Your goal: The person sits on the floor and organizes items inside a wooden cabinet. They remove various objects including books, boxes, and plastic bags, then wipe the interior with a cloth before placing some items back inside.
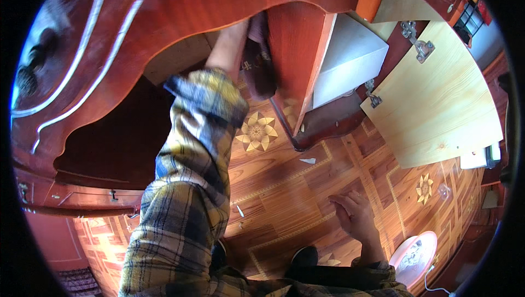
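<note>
My left arm, in a plaid sleeve, reaches up and forward under the curved edge of a reddish-brown wooden desk [229,1]. The left hand itself is hidden behind that edge; a bare forearm shows beside a dark slipper-like item [260,67], whose exact kind is unclear. My right hand [352,215] hangs over the patterned wood-look floor [287,190], fingers slightly bent and nothing seen in them. To the right of the desk's side panel [299,55], a white box [348,63] sits inside a cabinet whose pale wooden door [443,104] stands open on metal hinges [424,51].
A pink basin [414,258] stands on the floor at the lower right, near a white cable [434,289]. Small white scraps [307,160] lie on the floor. My dark shoes [305,256] are at the bottom. Drawers with metal handles [113,195] are at the left.
</note>
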